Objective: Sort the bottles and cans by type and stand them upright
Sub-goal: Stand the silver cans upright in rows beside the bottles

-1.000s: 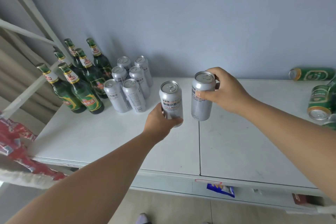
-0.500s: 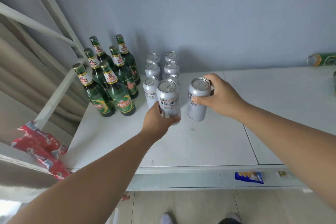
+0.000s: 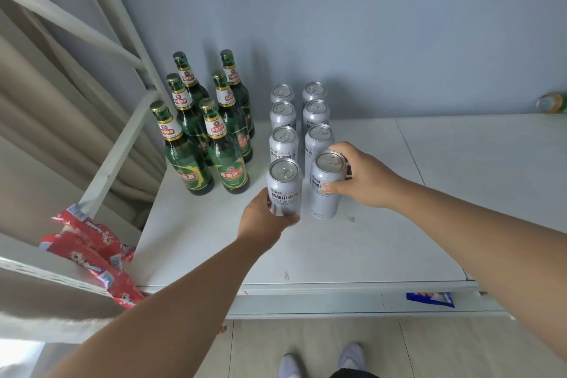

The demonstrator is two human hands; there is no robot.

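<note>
Over the white surface (image 3: 399,239), gripped upright by curled fingers (image 3: 331,187): one silver aluminium can (image 3: 283,190) in the left hand (image 3: 264,221), a second silver can (image 3: 325,193) in the right hand (image 3: 366,178), fronting six standing silver cans (image 3: 283,144), green glass bottles (image 3: 228,169) far left.

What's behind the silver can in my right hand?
Behind the can in the right hand, three more cans line up toward the wall. Only their tops and upper sides show; each can in front hides the rest.
</note>
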